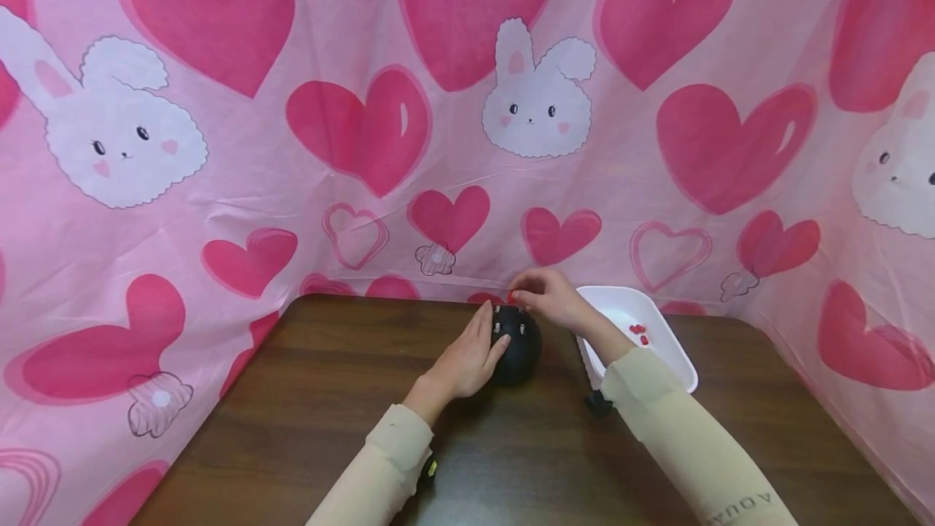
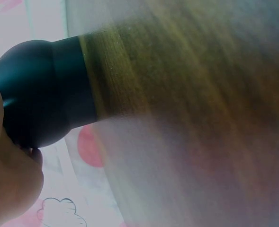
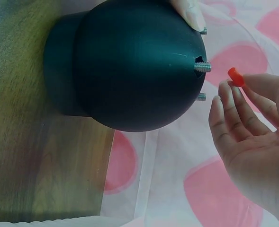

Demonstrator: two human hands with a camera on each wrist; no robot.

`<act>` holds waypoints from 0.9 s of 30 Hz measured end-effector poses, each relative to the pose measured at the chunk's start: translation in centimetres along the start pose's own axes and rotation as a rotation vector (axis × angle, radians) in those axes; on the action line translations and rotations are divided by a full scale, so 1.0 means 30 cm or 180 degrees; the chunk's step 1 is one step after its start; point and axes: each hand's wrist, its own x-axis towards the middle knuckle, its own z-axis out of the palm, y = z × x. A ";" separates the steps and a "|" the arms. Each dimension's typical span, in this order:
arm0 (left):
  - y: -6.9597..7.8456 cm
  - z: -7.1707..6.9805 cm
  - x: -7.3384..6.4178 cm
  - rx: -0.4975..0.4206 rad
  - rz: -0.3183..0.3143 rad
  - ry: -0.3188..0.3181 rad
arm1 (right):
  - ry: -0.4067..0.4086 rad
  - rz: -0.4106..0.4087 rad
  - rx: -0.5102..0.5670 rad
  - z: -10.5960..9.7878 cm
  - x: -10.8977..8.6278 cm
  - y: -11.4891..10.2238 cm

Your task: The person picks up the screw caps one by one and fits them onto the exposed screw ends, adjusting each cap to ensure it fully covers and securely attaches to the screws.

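Observation:
A round black ball-shaped body (image 1: 517, 364) on a short cylindrical base (image 3: 58, 66) stands on the table. Several silver threaded studs (image 3: 203, 67) stick out of its top. My left hand (image 1: 463, 355) rests against its left side, fingers straight along it and thumb lying over the near part of the top; a fingertip shows close to one stud in the right wrist view. At the far side of the top, my right hand (image 1: 553, 297) pinches a small red cap (image 3: 235, 77) between thumb and index finger. In the right wrist view the cap is a short gap away from the nearest stud.
To the right stands a white tray (image 1: 675, 347) with several small red pieces (image 1: 639, 329) in it. By the tray's near left edge is a small black object (image 1: 599, 403). Behind the brown wooden table (image 1: 292, 428) hangs a pink cloth (image 1: 467, 161) with hearts and rabbits.

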 end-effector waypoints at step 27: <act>0.002 -0.004 0.003 0.0004 -0.0069 -0.0060 | 0.0031 -0.0110 -0.0331 0.027 0.026 0.039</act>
